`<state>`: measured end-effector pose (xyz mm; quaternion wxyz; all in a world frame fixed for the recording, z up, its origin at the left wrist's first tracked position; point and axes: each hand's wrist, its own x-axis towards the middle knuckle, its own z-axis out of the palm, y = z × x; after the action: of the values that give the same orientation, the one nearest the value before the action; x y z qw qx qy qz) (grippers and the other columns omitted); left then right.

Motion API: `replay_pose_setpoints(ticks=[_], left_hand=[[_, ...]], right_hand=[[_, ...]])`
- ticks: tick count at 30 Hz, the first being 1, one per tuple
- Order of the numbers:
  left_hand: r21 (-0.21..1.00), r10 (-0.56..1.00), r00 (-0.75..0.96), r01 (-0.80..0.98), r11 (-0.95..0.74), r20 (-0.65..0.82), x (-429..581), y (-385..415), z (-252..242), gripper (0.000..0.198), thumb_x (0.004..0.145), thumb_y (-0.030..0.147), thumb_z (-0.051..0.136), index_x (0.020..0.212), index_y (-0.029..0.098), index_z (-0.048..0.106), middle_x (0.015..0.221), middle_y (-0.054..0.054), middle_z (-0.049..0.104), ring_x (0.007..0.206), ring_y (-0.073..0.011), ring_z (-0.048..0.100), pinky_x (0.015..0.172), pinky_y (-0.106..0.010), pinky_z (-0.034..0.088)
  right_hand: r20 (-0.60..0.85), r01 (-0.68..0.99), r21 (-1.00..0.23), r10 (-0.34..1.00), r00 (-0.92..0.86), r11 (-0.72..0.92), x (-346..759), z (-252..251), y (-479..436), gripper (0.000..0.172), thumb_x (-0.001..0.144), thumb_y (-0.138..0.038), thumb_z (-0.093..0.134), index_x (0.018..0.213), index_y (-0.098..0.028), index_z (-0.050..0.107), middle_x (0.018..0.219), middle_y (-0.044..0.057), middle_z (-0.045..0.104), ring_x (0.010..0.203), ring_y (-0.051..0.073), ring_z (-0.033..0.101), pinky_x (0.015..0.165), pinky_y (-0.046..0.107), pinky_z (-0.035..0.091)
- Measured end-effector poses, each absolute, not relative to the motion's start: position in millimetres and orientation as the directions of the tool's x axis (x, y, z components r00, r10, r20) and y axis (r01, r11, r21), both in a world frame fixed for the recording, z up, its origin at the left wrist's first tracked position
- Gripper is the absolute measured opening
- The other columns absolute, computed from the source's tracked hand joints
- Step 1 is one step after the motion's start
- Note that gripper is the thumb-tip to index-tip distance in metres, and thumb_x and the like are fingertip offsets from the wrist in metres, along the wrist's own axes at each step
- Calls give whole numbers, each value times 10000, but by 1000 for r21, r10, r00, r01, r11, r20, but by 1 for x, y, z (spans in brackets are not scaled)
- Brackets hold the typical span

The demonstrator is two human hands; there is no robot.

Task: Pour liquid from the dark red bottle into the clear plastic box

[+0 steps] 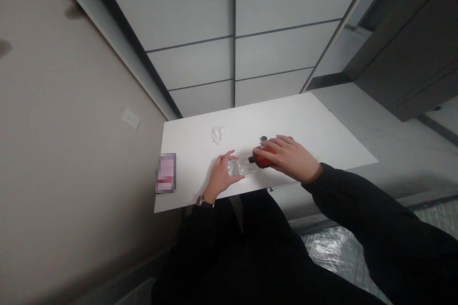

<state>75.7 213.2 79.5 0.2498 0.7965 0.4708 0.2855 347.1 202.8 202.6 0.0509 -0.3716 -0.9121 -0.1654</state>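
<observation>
A dark red bottle lies tipped in my right hand, its black neck pointing left. That neck is over the right part of a clear, see-through container on the white table. Fingers and thumb of my left hand curve around the container's left end, one on each side. Whether liquid is leaving the bottle is too small to tell. Just beyond my right hand sits a small dark round cap.
A crumpled clear-white wrapper lies toward the back of the white table. At the table's left end is a blurred-out pinkish packet. The wall borders the left side; panelled sliding doors stand behind.
</observation>
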Motion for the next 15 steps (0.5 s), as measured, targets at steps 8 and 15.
replay_pose_setpoints(ticks=[8,15], left_hand=[[707,875,169,529,-468,453,53,200,79,970,900,707,671,1627,255,214,1634,-198,360,1468,-360,422,1247,-585,315],[810,958,-192,583,-63,213,10,176,57,362,1047,469,475,1263,208,602,970,-37,677,750,-163,608,730,-298,507]], right_hand=[[201,692,278,664,-720,666,346,204,203,494,872,-118,712,1336,-244,603,1243,91,735,1058,279,663,994,449,479],[178,687,278,667,-723,671,345,205,204,471,896,-128,689,1342,-253,602,1261,87,734,1073,274,652,1011,452,469]])
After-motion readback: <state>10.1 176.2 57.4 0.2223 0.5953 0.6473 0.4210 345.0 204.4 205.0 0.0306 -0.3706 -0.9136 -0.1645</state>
